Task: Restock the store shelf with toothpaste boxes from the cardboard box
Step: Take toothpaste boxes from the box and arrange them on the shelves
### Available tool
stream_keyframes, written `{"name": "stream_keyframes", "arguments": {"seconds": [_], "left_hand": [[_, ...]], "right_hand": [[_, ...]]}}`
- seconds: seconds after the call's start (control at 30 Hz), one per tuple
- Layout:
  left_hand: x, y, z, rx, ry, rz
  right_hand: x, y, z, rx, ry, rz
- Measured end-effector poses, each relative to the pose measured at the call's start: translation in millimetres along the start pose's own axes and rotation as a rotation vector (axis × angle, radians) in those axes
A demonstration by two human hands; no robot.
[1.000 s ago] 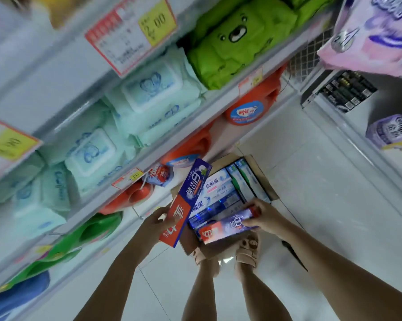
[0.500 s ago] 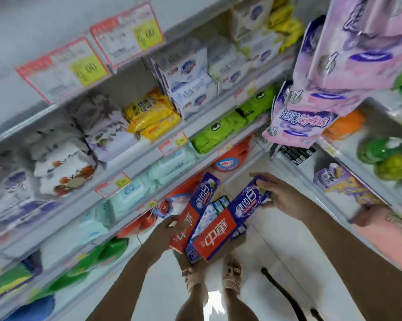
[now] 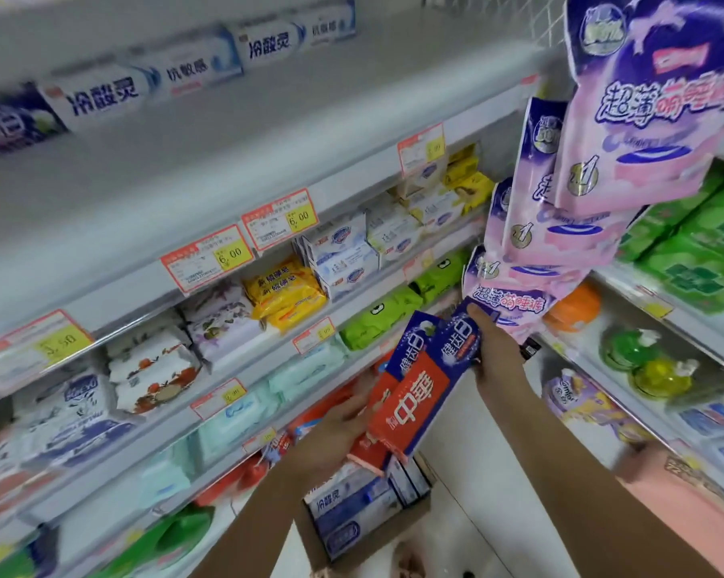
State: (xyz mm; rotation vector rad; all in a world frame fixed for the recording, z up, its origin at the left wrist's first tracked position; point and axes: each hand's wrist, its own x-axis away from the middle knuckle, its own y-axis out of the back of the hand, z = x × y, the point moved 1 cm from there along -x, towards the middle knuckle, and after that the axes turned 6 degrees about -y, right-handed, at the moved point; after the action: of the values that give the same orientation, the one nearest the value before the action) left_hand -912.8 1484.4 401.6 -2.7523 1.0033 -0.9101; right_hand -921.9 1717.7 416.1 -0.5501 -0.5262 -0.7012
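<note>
left hand (image 3: 331, 431) wrapped round back toothpaste box (image 3: 383, 394) | right hand (image 3: 493, 360) pinching front toothpaste box (image 3: 429, 390) | above cardboard box (image 3: 323, 544) | might slip if grip loosens

White tiered shelving (image 3: 235, 131) left, right; pale tile floor (image 3: 489, 486) (narrow aisle).

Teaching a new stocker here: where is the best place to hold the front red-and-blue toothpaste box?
Probably by its blue upper end, coming from the right, as the right hand does: the front toothpaste box is long, slim and tilted, and its red lower end overlaps the second box.
</note>
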Motion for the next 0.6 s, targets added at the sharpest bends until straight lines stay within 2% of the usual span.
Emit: {"name": "stream_keyframes", "arguments": {"seconds": [0.1, 0.3, 0.6], "left_hand": [[-0.1, -17.8, -24.5, -0.075, -0.042, 0.016], [1.0, -44.7, -70.7, -0.080, -0.120, 0.040], [24.3, -98.3, -187.7, -0.441, -0.183, 0.219]], "right_hand": [[15.6, -15.9, 4.6, -0.162, -0.030, 0.020], [47.3, -35.4, 33.1, -0.132, 0.024, 0.140], [93.7, -43.1, 101.1, -0.235, 0.224, 0.207]]}}
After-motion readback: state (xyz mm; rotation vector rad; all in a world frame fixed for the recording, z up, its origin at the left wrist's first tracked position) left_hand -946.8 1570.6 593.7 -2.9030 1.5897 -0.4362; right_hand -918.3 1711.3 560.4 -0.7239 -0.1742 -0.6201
